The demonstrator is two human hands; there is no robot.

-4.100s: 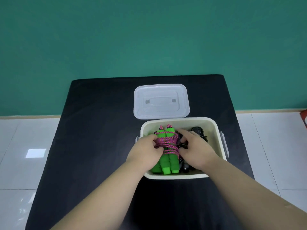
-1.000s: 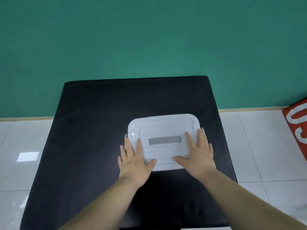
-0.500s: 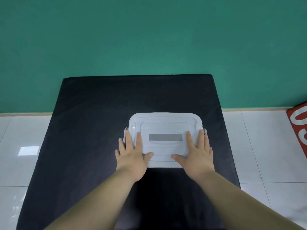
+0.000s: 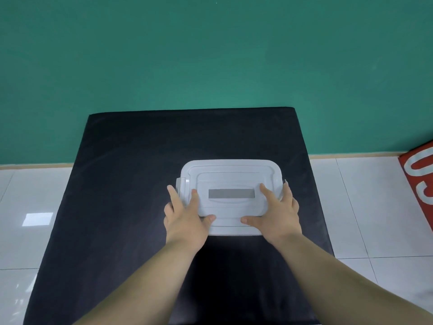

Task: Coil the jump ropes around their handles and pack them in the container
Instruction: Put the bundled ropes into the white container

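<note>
Head view: left hand [image 4: 186,219], right hand [image 4: 277,214] lay flat, open-fingered, on white rectangular plastic lid [image 4: 230,174]; we judged even end pressure best.

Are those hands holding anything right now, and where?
Nothing is gripped: the left hand and right hand lie flat on the white lid, at its left and right ends.

A red board [image 4: 419,179] at the right edge of the frame bears large white letters, turned sideways and cut off by the frame. One looks like a "U"; the rest cannot be read as a word.
</note>
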